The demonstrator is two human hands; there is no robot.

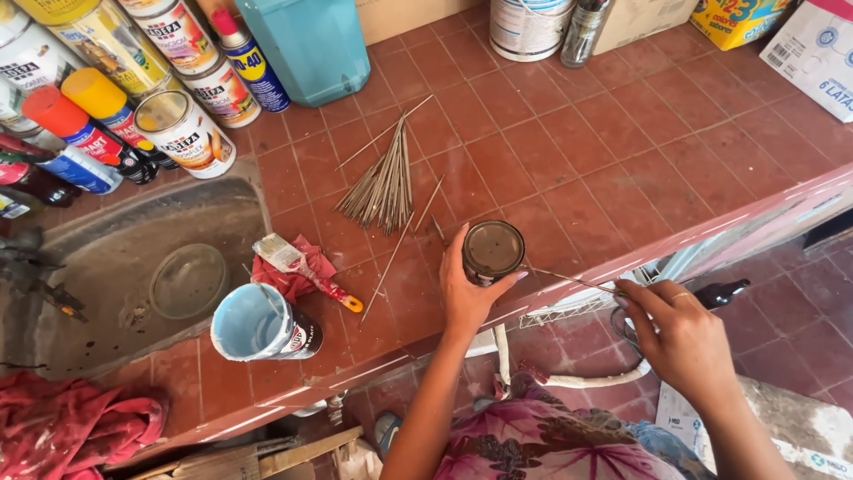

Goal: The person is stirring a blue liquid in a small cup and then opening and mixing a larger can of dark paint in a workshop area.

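- Your left hand [466, 289] wraps around a small dark jar [493, 252]: the thumb sits on the side nearest you, the fingers curl round the far side, and the grip is closed on it.
- The jar stands upright on the red tiled countertop [622, 169], close to its front edge, with its round brownish lid facing up.
- Your right hand [680, 333] hangs off the counter, beyond the front edge and over the floor; its fingertips are pinched tight on the end of a thin stick [569, 279].
- That stick runs from the pinch back toward the jar, and its other end meets the jar's side; whether it actually touches there, you cannot tell.
- A bundle of thin sticks [384, 182] lies fanned out on the tiles behind the jar, toward the middle of the counter, with a few loose ones scattered between the bundle and the jar.
- To the left of your left hand, a paintbrush [298, 265] with a red and orange handle rests on a red rag [298, 277].
- Just in front of the rag, near the front edge, a can [262, 323] with a pale blue inside lies on its side, mouth toward you.
- A grey sink [124, 267] is sunk into the left part of the counter.
- Spray cans and paint tins [182, 132] crowd the far-left corner, next to a light blue container [311, 44].
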